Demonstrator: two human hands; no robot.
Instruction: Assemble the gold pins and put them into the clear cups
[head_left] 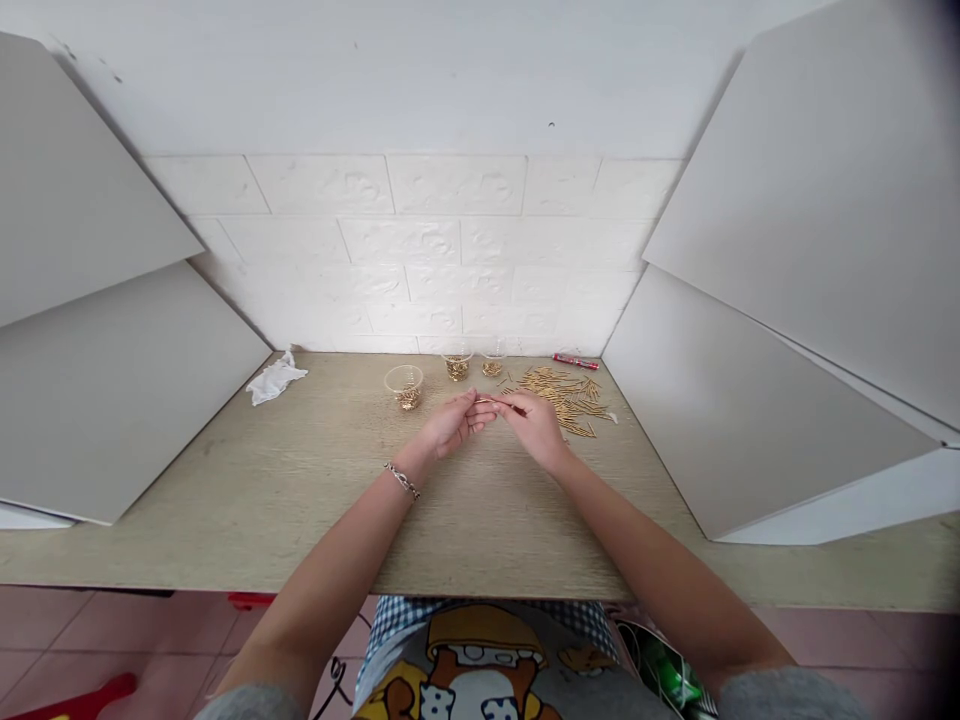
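Over the middle of the table, my left hand (452, 422) is turned partly palm up, its thumb and fingers closed at the tips. My right hand (534, 424) meets it from the right in a pinch. Something thin and small seems to run between the two sets of fingertips, too fine to make out. Just beyond the right hand lies a loose spread of thin gold-coloured rods (570, 393). A clear plastic cup (405, 386) with small gold-coloured pieces stands left of my left hand. Behind the hands are two more clear cups, a fuller one (457, 366) and a lower-filled one (492, 364).
A crumpled white tissue (276, 379) lies at the back left of the wooden table (300, 500). Near the wall on the right rests a red patterned tube (575, 361). Grey panels (142, 390) (765, 400) close in both sides, and a white brick-pattern wall (420, 240) stands behind.
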